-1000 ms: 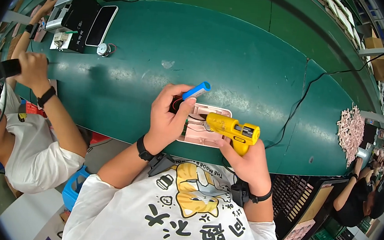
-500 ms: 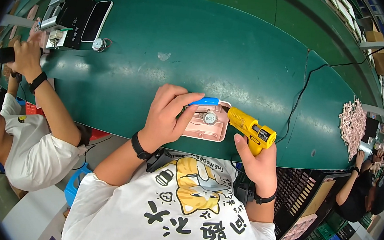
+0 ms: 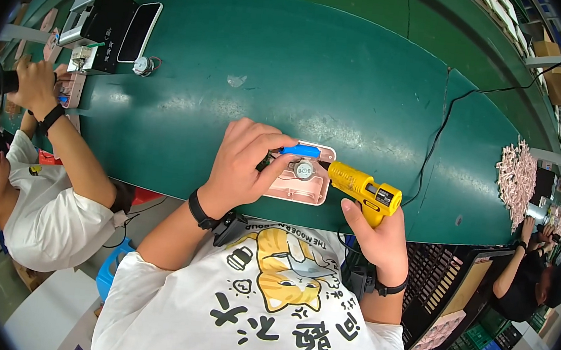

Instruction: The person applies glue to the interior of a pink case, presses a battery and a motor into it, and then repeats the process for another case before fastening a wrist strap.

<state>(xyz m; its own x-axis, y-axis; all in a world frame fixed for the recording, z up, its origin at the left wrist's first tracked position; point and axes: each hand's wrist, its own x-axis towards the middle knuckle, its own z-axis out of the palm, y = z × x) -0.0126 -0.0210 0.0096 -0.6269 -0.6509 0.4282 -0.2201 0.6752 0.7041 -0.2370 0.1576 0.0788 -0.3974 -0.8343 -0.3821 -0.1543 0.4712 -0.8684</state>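
Near the front edge of the table lies a pale pink plastic housing (image 3: 306, 192), its hollow side up. A small round silver motor (image 3: 304, 170) sits in it. My left hand (image 3: 244, 161) is closed on a blue cylindrical battery (image 3: 302, 151) with thumb and fingers, at the far side of the housing; its left end is hidden by the fingers. My right hand (image 3: 383, 235) grips a yellow glue gun (image 3: 363, 188) by its handle. The gun's dark nozzle points left, at the housing's right side by the battery's end.
A black cable (image 3: 445, 116) crosses the green table (image 3: 305, 62) at right. Far left stand a black box-shaped device (image 3: 109, 27), a phone (image 3: 139, 32) and another motor (image 3: 144, 66). Pink parts (image 3: 514, 184) are piled at far right. Co-workers sit on both sides.
The battery has come down into the far side of the housing, lying flatter. The glue gun has shifted slightly left and down with my right hand.
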